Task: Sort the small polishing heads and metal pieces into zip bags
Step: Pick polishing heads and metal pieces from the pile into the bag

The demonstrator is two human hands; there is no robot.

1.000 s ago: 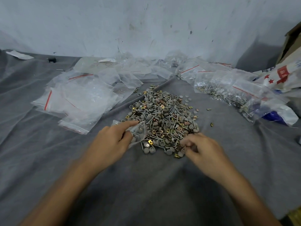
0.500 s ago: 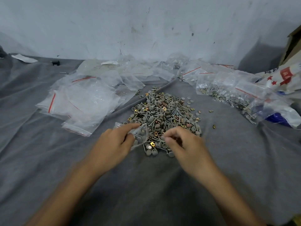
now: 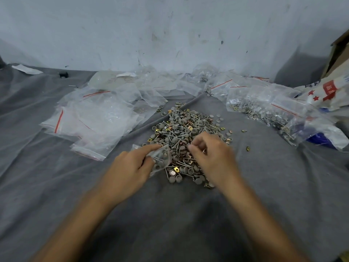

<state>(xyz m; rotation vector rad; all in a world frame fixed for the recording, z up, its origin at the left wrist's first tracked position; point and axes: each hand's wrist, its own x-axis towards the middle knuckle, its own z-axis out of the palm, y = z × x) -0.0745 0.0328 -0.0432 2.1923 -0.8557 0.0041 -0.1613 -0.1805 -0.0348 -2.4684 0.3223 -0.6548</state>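
Observation:
A heap of grey polishing heads on metal shanks mixed with small gold metal pieces [image 3: 186, 133] lies on the grey cloth [image 3: 283, 186]. My left hand [image 3: 130, 167] pinches a small clear zip bag [image 3: 160, 160] at the heap's near left edge; the bag holds a few grey heads. My right hand [image 3: 211, 156] hovers over the heap's near right side with fingers curled together; it is blurred, and what they pinch is hidden.
Several clear zip bags with red seal lines [image 3: 94, 120] are spread at the left and back. Filled bags of heads [image 3: 264, 110] lie at the right, by a printed sack [image 3: 330, 91] and a cardboard box [image 3: 340, 52]. A grey wall stands behind.
My right hand moved from the heap's near right edge leftward toward the bag, then up over the heap. My left hand kept hold of the small bag.

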